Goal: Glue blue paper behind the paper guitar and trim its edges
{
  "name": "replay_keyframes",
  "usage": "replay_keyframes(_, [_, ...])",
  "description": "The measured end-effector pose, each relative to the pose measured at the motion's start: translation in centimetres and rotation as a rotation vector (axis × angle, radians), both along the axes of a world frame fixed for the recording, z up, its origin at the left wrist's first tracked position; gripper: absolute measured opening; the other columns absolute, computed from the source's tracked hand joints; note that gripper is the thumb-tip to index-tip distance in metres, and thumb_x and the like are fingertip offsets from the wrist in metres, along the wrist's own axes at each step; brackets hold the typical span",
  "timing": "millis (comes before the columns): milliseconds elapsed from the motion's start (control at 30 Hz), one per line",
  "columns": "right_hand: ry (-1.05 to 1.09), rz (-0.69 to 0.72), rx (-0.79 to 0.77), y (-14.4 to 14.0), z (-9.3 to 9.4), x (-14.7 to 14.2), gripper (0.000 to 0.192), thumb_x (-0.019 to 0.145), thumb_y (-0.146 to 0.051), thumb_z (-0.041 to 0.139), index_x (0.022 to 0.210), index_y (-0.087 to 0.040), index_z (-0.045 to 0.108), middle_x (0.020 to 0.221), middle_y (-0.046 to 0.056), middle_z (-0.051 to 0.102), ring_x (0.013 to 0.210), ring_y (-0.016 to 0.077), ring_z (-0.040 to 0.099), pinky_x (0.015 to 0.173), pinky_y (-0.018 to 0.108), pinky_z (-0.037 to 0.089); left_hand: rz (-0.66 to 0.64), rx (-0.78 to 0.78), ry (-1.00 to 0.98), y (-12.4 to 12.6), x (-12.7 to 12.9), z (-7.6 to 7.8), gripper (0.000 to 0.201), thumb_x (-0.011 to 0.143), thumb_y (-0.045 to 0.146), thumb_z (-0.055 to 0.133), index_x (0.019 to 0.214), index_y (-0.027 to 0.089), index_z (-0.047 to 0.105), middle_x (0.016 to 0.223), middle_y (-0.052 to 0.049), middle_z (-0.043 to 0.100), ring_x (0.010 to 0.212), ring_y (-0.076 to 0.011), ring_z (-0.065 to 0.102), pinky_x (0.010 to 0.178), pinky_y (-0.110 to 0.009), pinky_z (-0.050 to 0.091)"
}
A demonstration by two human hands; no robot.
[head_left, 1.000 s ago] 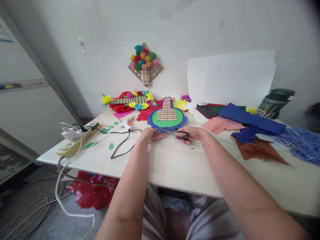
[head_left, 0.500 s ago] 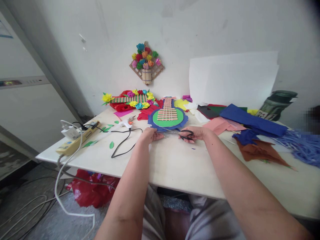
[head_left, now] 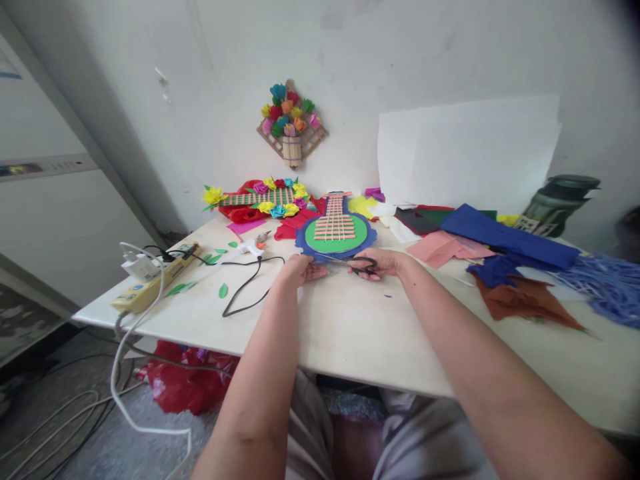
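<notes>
A paper craft guitar (head_left: 335,243) lies at the middle of the table, with a green oval body, pinkish stick strings and a ragged blue paper border (head_left: 371,237). My left hand (head_left: 302,269) is closed at the border's lower left, its thumb side on the blue paper. Black-handled scissors (head_left: 370,269) are gripped in my right hand (head_left: 383,261), at the guitar's lower right. Their blades point left along the lower blue edge, toward my left fingers. Whether the blades are parted is hard to make out.
A flower-trimmed craft guitar (head_left: 260,199) lies back left. Nearer stand a white glue gun (head_left: 249,247) with a looping black cord and a power strip (head_left: 150,287). Coloured paper, including a blue folded sheet (head_left: 510,237), and a dark bottle (head_left: 557,207) occupy the right.
My right hand and the scissors have shifted slightly left along the guitar's lower edge, closer to my left hand. My left hand has stayed at the border.
</notes>
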State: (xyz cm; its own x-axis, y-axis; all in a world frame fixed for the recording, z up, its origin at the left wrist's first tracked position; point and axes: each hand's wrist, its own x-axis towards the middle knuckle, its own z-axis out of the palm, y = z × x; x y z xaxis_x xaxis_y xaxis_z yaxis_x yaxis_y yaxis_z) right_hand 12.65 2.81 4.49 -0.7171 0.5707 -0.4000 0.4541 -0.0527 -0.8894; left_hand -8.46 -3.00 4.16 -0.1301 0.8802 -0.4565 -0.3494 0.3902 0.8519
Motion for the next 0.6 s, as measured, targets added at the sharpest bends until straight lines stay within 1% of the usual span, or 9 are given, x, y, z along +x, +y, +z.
replay_keyframes(133, [-0.012, -0.034, 0.009, -0.03, -0.27, -0.23, 0.039, 0.069, -0.045, 0.070, 0.082, -0.011, 0.056, 0.049, -0.004, 0.053, 0.030, 0.0018, 0.037, 0.030, 0.014, 0.023, 0.024, 0.002, -0.043, 0.02, -0.04, -0.04, 0.027, 0.083, 0.009, 0.052, 0.110, 0.004, 0.050, 0.063, -0.010, 0.063, 0.057, -0.0201, 0.066, 0.057, -0.032, 0.056])
replay_keyframes(200, [-0.017, -0.048, 0.025, -0.20, -0.27, -0.33, 0.036, 0.070, -0.043, 0.070, 0.080, -0.011, 0.056, 0.048, -0.004, 0.052, 0.029, 0.0019, 0.036, 0.030, 0.015, 0.023, 0.030, -0.001, -0.050, 0.10, -0.04, -0.09, 0.027, 0.083, 0.010, 0.053, 0.109, 0.005, 0.050, 0.064, -0.010, 0.064, 0.056, -0.0202, 0.066, 0.056, -0.032, 0.056])
replay_keyframes(267, [-0.014, -0.057, 0.053, -0.39, -0.23, -0.40, 0.033, 0.071, -0.040, 0.070, 0.078, -0.012, 0.055, 0.047, -0.004, 0.052, 0.029, 0.0018, 0.036, 0.030, 0.015, 0.022, 0.029, -0.009, -0.046, 0.15, -0.03, -0.10, 0.028, 0.083, 0.009, 0.052, 0.111, 0.005, 0.049, 0.065, -0.010, 0.064, 0.056, -0.0200, 0.066, 0.056, -0.032, 0.056])
replay_keyframes(433, [-0.031, -0.070, 0.112, -0.65, -0.19, -0.48, 0.029, 0.071, -0.037, 0.070, 0.072, -0.012, 0.055, 0.045, -0.004, 0.051, 0.029, 0.0014, 0.034, 0.030, 0.016, 0.020, 0.008, -0.005, -0.013, 0.11, -0.11, 0.01, 0.029, 0.086, 0.004, 0.040, 0.114, 0.004, 0.045, 0.062, -0.010, 0.063, 0.054, -0.0196, 0.065, 0.056, -0.032, 0.056])
replay_keyframes(500, [-0.034, -0.070, 0.103, -0.64, -0.18, -0.52, 0.030, 0.071, -0.038, 0.070, 0.073, -0.012, 0.055, 0.045, -0.005, 0.051, 0.029, 0.0013, 0.035, 0.030, 0.015, 0.021, 0.002, -0.002, -0.013, 0.09, -0.21, 0.00, 0.029, 0.086, 0.004, 0.039, 0.114, 0.004, 0.045, 0.062, -0.010, 0.063, 0.054, -0.0196, 0.065, 0.056, -0.031, 0.056])
replay_keyframes(600, [-0.038, -0.068, 0.060, -0.55, -0.16, -0.70, 0.034, 0.070, -0.042, 0.070, 0.075, -0.012, 0.055, 0.046, -0.005, 0.052, 0.029, 0.0016, 0.036, 0.031, 0.015, 0.024, -0.002, -0.011, -0.016, 0.14, -0.35, -0.12, 0.029, 0.085, 0.006, 0.043, 0.113, 0.005, 0.047, 0.064, -0.011, 0.064, 0.056, -0.0201, 0.066, 0.057, -0.031, 0.056])
